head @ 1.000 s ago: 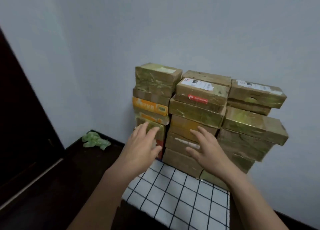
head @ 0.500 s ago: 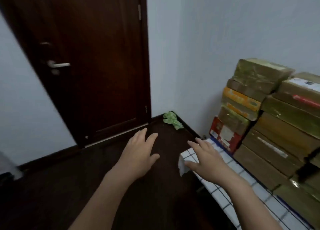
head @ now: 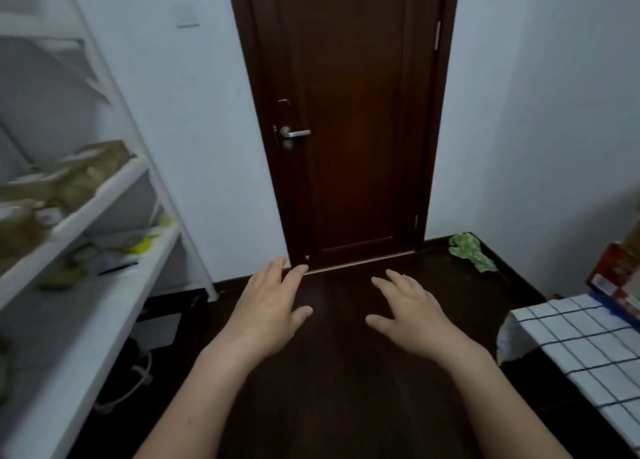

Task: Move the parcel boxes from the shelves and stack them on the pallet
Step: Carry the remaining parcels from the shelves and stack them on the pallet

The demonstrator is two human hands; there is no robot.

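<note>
My left hand (head: 268, 311) and my right hand (head: 410, 311) hover palm-down over the dark floor, fingers spread, holding nothing. White shelves (head: 114, 188) stand at the left. Blurred brown parcel boxes (head: 65, 178) lie on the middle shelf, with smaller packages (head: 117, 247) on the shelf below. At the right edge the pallet under a white checked cloth (head: 581, 347) shows its near corner, and a red box (head: 614, 278) of the stack sits on it. The rest of the stack is out of view.
A dark wooden door (head: 349, 119) with a metal handle (head: 294, 133) stands shut straight ahead. A crumpled green bag (head: 471, 250) lies on the floor in the right corner. A white bag with a cord (head: 138, 365) lies under the shelves.
The view has swung left from the stacked boxes past the door to the shelves. Both hands stay empty and spread in front of me.
</note>
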